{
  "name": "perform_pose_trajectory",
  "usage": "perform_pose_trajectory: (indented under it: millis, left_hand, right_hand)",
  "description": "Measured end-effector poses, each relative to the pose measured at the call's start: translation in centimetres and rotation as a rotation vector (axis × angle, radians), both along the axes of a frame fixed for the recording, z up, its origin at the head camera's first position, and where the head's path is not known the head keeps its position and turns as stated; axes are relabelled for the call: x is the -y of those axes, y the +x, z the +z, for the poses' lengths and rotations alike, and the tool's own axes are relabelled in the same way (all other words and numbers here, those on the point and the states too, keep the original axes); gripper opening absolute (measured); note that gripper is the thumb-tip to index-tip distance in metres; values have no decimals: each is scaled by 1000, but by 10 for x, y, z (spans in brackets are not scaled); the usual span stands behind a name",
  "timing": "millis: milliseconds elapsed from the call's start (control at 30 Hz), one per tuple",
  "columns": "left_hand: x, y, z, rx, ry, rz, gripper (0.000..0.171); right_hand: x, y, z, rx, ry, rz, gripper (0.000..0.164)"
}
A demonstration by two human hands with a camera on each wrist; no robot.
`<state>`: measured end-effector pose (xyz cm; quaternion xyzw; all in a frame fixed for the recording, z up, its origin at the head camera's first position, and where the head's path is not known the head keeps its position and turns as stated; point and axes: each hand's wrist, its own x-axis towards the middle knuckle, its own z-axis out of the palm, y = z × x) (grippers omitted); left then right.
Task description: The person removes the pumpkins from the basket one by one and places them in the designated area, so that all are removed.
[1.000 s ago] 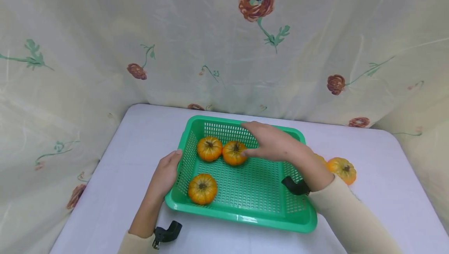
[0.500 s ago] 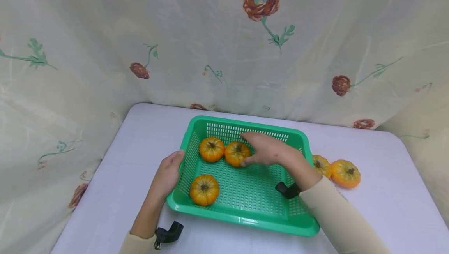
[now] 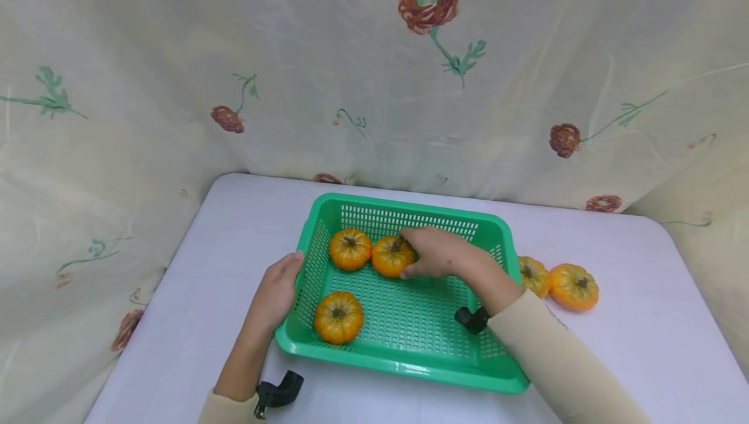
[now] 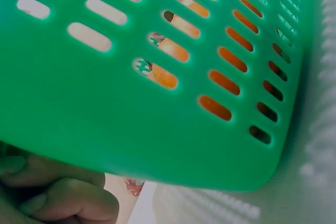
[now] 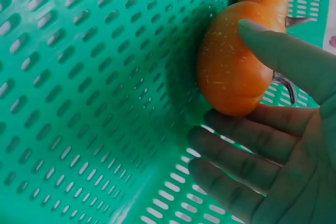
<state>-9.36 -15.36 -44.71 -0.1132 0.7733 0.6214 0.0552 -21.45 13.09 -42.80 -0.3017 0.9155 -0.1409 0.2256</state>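
Note:
A green plastic basket (image 3: pixel 404 369) with slotted sides sits on the table. My left hand (image 3: pixel 279 291) grips its left rim; in the left wrist view curled fingers (image 4: pixel 76 200) show below the basket wall (image 4: pixel 110 124). Inside, my right hand (image 3: pixel 439 253) holds a small orange pumpkin (image 3: pixel 389 257) between thumb and fingers. The right wrist view shows the thumb on the pumpkin's side (image 5: pixel 226 61), with some of the other fingers spread past it. A second pumpkin (image 3: pixel 350 249) lies against it on the left. A third pumpkin (image 3: pixel 338 317) is in the near left corner.
Two more pumpkins (image 3: pixel 574 287) lie on the white-covered table (image 3: pixel 638 346), right of the basket; the right forearm passes close by them. A floral curtain (image 3: pixel 328 53) hangs behind the table and at both sides.
My right hand has come down lower into the basket and closed in on the right-hand pumpkin of the back pair. The left hand stays on the rim.

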Motion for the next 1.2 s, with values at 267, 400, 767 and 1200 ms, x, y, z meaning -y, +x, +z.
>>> perform_pose_trajectory:
  millis: [267, 400, 767, 1200]
  left_hand:
    - [2, 0, -3, -3, 1, -5, 53]
    - [1, 0, -2, -2, 7, -7, 53]
    - [-1, -1, 0, 5, 15, -8, 52]
    - [0, 0, 0, 2, 11, -12, 54]
  right_hand:
    - [1, -1, -6, -20, 19, -5, 78]
    - [1, -1, -9, -25, 24, 8, 81]
    - [-1, -1, -11, -22, 0, 3, 81]
    - [0, 0, -9, -19, -4, 3, 79]
